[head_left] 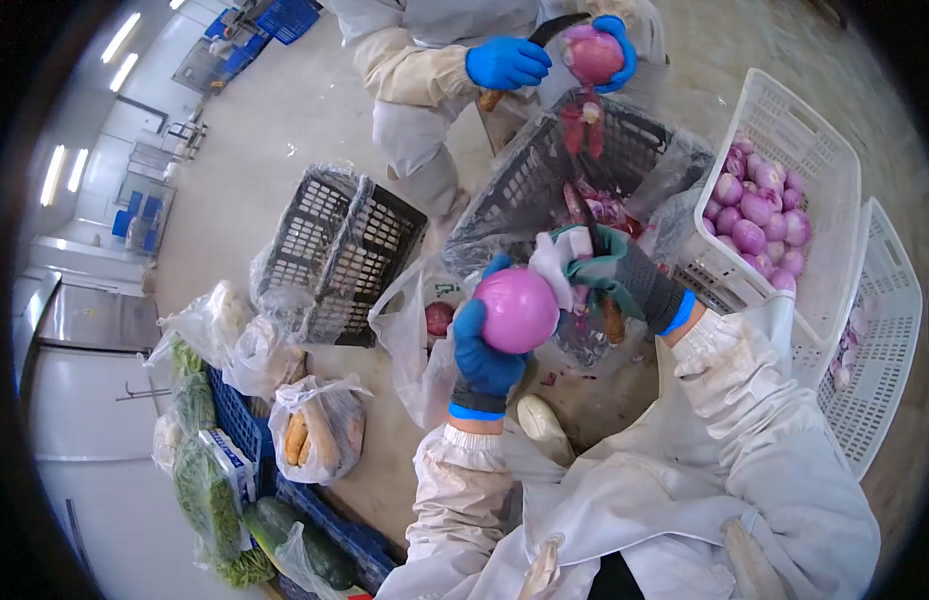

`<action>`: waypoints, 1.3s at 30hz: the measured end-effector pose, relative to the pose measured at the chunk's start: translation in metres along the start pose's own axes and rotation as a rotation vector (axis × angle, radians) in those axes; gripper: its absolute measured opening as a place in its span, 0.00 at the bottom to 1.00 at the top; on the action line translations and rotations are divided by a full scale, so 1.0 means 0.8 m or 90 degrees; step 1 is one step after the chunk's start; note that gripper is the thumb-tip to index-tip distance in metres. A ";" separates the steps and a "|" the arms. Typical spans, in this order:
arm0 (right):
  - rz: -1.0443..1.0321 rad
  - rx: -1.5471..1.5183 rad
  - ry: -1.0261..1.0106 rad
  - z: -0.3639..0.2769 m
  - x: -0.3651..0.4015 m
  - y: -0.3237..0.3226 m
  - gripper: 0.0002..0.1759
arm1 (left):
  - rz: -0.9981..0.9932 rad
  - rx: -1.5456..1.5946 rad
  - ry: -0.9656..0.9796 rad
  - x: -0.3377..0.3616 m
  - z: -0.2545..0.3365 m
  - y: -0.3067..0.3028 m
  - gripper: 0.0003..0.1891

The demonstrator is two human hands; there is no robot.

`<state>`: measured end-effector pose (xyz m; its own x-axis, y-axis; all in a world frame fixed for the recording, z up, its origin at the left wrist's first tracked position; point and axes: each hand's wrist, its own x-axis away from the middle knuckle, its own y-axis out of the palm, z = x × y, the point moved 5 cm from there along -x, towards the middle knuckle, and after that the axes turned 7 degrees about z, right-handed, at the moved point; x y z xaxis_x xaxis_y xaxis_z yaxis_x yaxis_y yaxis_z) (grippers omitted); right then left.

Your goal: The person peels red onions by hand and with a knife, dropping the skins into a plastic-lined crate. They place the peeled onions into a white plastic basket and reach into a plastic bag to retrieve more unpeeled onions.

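Note:
My left hand (476, 355), in a blue glove, is closed around a large peeled purple onion (519, 311). Close to its right side, my right hand (634, 275), in a grey and green glove, is wrapped round a knife (612, 322). The wooden handle sticks out below the fist and the dark blade points up and away. White material (552, 268) covers part of the fingers beside the onion. Beyond my hands stands a black crate (529, 165) lined with clear plastic, with onion skins (609, 208) inside.
Across the crate, a co-worker's blue-gloved hands (509, 63) hold a knife and an onion (592, 55). A white crate (784, 110) of purple onions is at right, another white crate (884, 370) beside it. Another black crate (334, 250) and bagged vegetables (319, 430) lie left.

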<state>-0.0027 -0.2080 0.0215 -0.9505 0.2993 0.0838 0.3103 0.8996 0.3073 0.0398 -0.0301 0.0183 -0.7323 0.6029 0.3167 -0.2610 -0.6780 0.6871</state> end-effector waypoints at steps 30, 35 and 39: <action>0.000 0.112 -0.126 -0.007 0.033 0.056 0.28 | 0.021 -0.014 0.159 -0.006 0.014 0.004 0.38; 0.026 0.167 -0.124 -0.005 0.037 0.047 0.26 | 0.011 -0.097 0.224 -0.005 0.015 0.006 0.42; 0.053 0.162 -0.150 0.020 0.026 0.032 0.22 | 0.010 -0.161 0.246 -0.002 0.009 0.001 0.43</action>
<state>-0.0140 -0.1736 0.0157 -0.9010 0.4136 -0.1310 0.4093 0.9104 0.0596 0.0458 -0.0288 0.0233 -0.9056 0.4234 0.0259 -0.3583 -0.7961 0.4878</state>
